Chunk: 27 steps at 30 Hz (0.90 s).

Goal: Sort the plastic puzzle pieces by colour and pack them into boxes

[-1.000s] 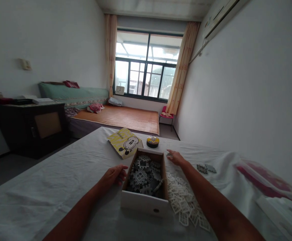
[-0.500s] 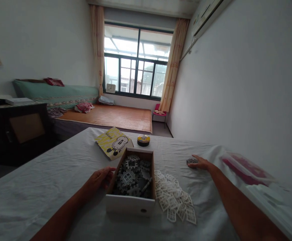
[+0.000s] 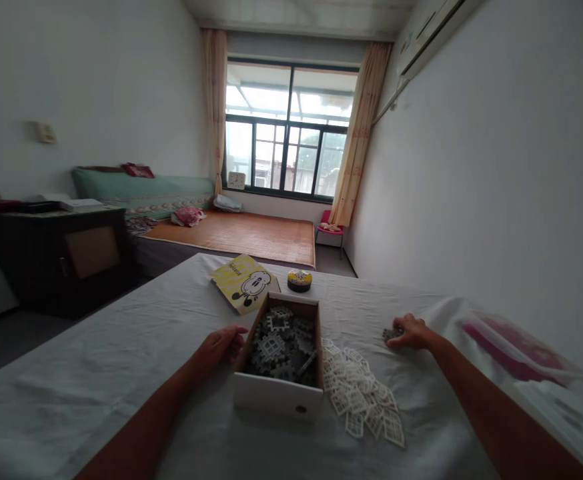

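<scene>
A white cardboard box (image 3: pixel 277 395) stands on the table, filled with grey toothed plastic building blocks (image 3: pixel 271 348). My left hand (image 3: pixel 220 347) rests beside the box's left wall with fingers loosely bent and nothing in them; whether the fingertips touch the wall I cannot tell. To the right of the box lies a pile of white lattice window pieces (image 3: pixel 359 393). Beyond that pile, my right hand (image 3: pixel 411 331) has its fingers curled around a small stack of grey building blocks (image 3: pixel 392 335) at the tabletop; the hand partly hides the stack.
A yellow booklet (image 3: pixel 245 283) and a round yellow-and-black tin (image 3: pixel 299 281) lie behind the box. At the right are a clear-lidded pink container (image 3: pixel 516 347) and white plastic (image 3: pixel 556 407). A white cloth (image 3: pixel 121 360) covers the table. Past it stands a bed (image 3: pixel 251 237).
My view has turned slightly left, so the scene sits farther right. The fingers of my right hand have bent more closely around the grey blocks. My left hand stays beside the box.
</scene>
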Each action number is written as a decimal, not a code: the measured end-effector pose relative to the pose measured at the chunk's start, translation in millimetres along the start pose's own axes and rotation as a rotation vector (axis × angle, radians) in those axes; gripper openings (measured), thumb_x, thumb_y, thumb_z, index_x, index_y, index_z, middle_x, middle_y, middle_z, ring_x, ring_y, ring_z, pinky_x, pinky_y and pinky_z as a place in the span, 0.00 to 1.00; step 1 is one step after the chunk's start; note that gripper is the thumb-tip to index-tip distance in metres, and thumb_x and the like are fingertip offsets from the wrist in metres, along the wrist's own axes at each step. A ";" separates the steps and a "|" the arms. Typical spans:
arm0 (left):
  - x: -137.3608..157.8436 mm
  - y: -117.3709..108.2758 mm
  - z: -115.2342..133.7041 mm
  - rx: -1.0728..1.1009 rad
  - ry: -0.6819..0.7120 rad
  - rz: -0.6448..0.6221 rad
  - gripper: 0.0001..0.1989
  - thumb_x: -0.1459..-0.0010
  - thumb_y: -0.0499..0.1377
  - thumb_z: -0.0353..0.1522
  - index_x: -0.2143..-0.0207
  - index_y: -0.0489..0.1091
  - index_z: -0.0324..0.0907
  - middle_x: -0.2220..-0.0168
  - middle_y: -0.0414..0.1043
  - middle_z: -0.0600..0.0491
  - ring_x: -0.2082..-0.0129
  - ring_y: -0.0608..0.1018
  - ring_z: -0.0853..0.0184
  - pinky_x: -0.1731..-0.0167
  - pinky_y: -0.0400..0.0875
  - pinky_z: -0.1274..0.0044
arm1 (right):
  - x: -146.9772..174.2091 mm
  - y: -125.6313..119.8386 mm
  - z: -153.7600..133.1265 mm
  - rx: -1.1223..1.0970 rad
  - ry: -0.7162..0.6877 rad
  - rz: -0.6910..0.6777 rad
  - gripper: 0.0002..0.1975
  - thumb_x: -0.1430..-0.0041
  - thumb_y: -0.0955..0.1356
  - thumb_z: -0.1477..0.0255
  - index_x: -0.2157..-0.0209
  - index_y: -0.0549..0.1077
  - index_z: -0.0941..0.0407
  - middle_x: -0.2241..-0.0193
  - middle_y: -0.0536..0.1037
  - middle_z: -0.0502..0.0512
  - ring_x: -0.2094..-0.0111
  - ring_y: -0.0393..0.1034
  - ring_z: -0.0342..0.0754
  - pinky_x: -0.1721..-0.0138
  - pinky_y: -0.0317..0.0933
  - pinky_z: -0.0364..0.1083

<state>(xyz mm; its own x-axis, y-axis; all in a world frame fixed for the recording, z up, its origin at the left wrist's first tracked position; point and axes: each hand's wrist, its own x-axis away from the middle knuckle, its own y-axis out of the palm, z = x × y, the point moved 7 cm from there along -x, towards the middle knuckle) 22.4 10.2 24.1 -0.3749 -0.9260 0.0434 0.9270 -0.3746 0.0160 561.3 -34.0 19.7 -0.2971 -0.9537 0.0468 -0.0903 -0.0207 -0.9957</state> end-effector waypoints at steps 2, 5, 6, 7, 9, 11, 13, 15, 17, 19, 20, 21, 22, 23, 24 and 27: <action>0.1 -0.2 0.9 -0.006 0.047 -0.009 0.32 0.51 0.58 0.54 0.59 0.73 0.35 0.70 0.74 0.49 0.72 0.74 0.66 0.76 0.66 0.78 | 3.3 1.5 -1.7 0.000 -0.037 0.004 0.27 0.67 0.72 0.49 0.68 0.74 0.53 0.59 0.73 0.61 0.54 0.67 0.62 0.53 0.58 0.53; 0.9 -2.9 -0.3 0.006 0.059 0.010 0.31 0.50 0.57 0.54 0.59 0.73 0.36 0.70 0.72 0.50 0.72 0.74 0.67 0.76 0.66 0.79 | 6.1 3.1 1.7 -0.088 -0.097 0.039 0.24 0.68 0.72 0.50 0.72 0.72 0.53 0.64 0.76 0.59 0.59 0.69 0.59 0.58 0.62 0.51; 1.2 -3.7 -0.8 0.010 0.057 0.015 0.30 0.50 0.57 0.54 0.59 0.73 0.36 0.70 0.72 0.50 0.72 0.74 0.67 0.76 0.66 0.79 | 6.7 2.9 4.3 -0.143 -0.087 0.043 0.23 0.68 0.72 0.51 0.73 0.71 0.53 0.67 0.76 0.59 0.62 0.70 0.58 0.61 0.64 0.51; 1.4 -4.4 -1.0 0.013 0.056 0.022 0.30 0.50 0.57 0.54 0.59 0.73 0.36 0.70 0.72 0.50 0.71 0.74 0.67 0.76 0.66 0.79 | 7.5 2.5 6.2 -0.209 -0.055 0.031 0.23 0.68 0.73 0.52 0.73 0.70 0.53 0.69 0.76 0.58 0.65 0.70 0.57 0.65 0.65 0.51; 1.5 -5.3 -1.2 0.012 0.051 0.032 0.30 0.50 0.57 0.53 0.60 0.73 0.36 0.70 0.72 0.50 0.72 0.73 0.67 0.77 0.65 0.80 | 10.6 -2.2 0.5 -0.366 0.030 -0.011 0.25 0.67 0.73 0.52 0.71 0.67 0.53 0.73 0.75 0.56 0.72 0.70 0.53 0.73 0.65 0.50; 1.2 -5.1 -1.1 0.004 0.050 0.036 0.30 0.50 0.56 0.53 0.60 0.73 0.36 0.70 0.72 0.50 0.72 0.73 0.68 0.78 0.64 0.80 | 15.7 -17.2 -29.9 -0.536 0.032 -0.030 0.27 0.66 0.73 0.51 0.68 0.65 0.54 0.75 0.74 0.53 0.76 0.68 0.49 0.77 0.65 0.47; 1.0 -5.0 -0.7 -0.006 0.057 0.040 0.30 0.50 0.56 0.53 0.60 0.73 0.36 0.70 0.72 0.50 0.73 0.73 0.67 0.79 0.64 0.80 | 22.9 -43.2 -85.6 -0.677 -0.105 -0.003 0.29 0.63 0.73 0.51 0.65 0.63 0.54 0.75 0.73 0.51 0.76 0.67 0.46 0.77 0.65 0.45; 0.8 -5.8 0.2 -0.012 0.076 0.047 0.30 0.50 0.56 0.53 0.60 0.73 0.36 0.70 0.72 0.50 0.72 0.73 0.67 0.79 0.64 0.80 | 33.7 -69.1 -153.6 -0.732 -0.305 -0.002 0.30 0.61 0.72 0.50 0.61 0.63 0.54 0.74 0.73 0.50 0.75 0.67 0.45 0.74 0.65 0.45; 0.2 -8.7 0.9 -0.017 0.106 0.065 0.30 0.49 0.55 0.53 0.60 0.73 0.36 0.69 0.72 0.49 0.72 0.73 0.67 0.80 0.65 0.80 | 45.3 -87.7 -217.5 -0.648 -0.489 -0.015 0.32 0.60 0.72 0.49 0.58 0.64 0.54 0.71 0.74 0.51 0.72 0.68 0.47 0.70 0.66 0.47; -1.6 -14.8 1.5 -0.036 0.145 0.107 0.29 0.48 0.55 0.52 0.59 0.72 0.35 0.68 0.72 0.47 0.71 0.74 0.66 0.80 0.66 0.80 | 51.2 -95.0 -267.8 -0.460 -0.616 -0.053 0.36 0.66 0.74 0.48 0.57 0.68 0.54 0.65 0.75 0.54 0.65 0.70 0.51 0.63 0.65 0.49; -3.0 -19.2 1.5 -0.050 0.165 0.142 0.29 0.48 0.55 0.52 0.58 0.72 0.35 0.66 0.71 0.46 0.71 0.74 0.66 0.80 0.66 0.80 | 49.9 -97.1 -286.4 -0.374 -0.646 -0.057 0.38 0.69 0.75 0.47 0.57 0.69 0.54 0.62 0.75 0.56 0.61 0.69 0.54 0.58 0.64 0.51; -4.7 -24.3 1.2 -0.062 0.183 0.185 0.29 0.47 0.54 0.51 0.57 0.71 0.35 0.64 0.71 0.45 0.70 0.74 0.66 0.80 0.67 0.80 | 45.4 -99.5 -301.5 -0.318 -0.661 -0.047 0.39 0.69 0.74 0.47 0.56 0.71 0.54 0.58 0.74 0.58 0.57 0.68 0.57 0.54 0.62 0.52; -6.7 -29.5 0.3 -0.072 0.195 0.230 0.28 0.47 0.54 0.50 0.56 0.71 0.36 0.61 0.70 0.44 0.69 0.74 0.66 0.80 0.68 0.80 | 38.0 -102.4 -314.0 -0.303 -0.659 -0.027 0.39 0.66 0.73 0.45 0.55 0.71 0.53 0.55 0.73 0.58 0.54 0.67 0.58 0.51 0.60 0.52; -9.0 -34.7 -1.3 -0.075 0.199 0.274 0.27 0.46 0.54 0.49 0.55 0.70 0.36 0.58 0.70 0.43 0.68 0.74 0.66 0.80 0.69 0.80 | 28.2 -105.0 -324.9 -0.317 -0.648 -0.006 0.36 0.61 0.70 0.43 0.54 0.71 0.53 0.53 0.73 0.58 0.52 0.66 0.58 0.50 0.59 0.51; -11.4 -39.5 -3.7 -0.072 0.195 0.315 0.27 0.46 0.54 0.48 0.54 0.69 0.37 0.56 0.69 0.43 0.67 0.74 0.65 0.79 0.69 0.80 | 16.9 -106.2 -335.1 -0.346 -0.633 0.007 0.34 0.54 0.66 0.43 0.54 0.72 0.53 0.53 0.74 0.57 0.51 0.66 0.56 0.49 0.58 0.50; -18.8 -49.9 -13.2 -0.032 0.162 0.399 0.27 0.46 0.56 0.46 0.49 0.66 0.38 0.55 0.69 0.43 0.62 0.75 0.63 0.78 0.72 0.80 | -19.8 -97.9 -365.6 -0.386 -0.589 -0.014 0.31 0.43 0.57 0.45 0.59 0.74 0.55 0.58 0.77 0.57 0.55 0.69 0.54 0.52 0.60 0.48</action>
<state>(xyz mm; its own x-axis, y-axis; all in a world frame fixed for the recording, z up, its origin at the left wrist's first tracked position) -16.8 45.7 9.4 0.0156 -0.9930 -0.1174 0.9999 0.0159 -0.0016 228.6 96.7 145.5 0.2604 -0.9603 -0.1003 -0.4534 -0.0300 -0.8908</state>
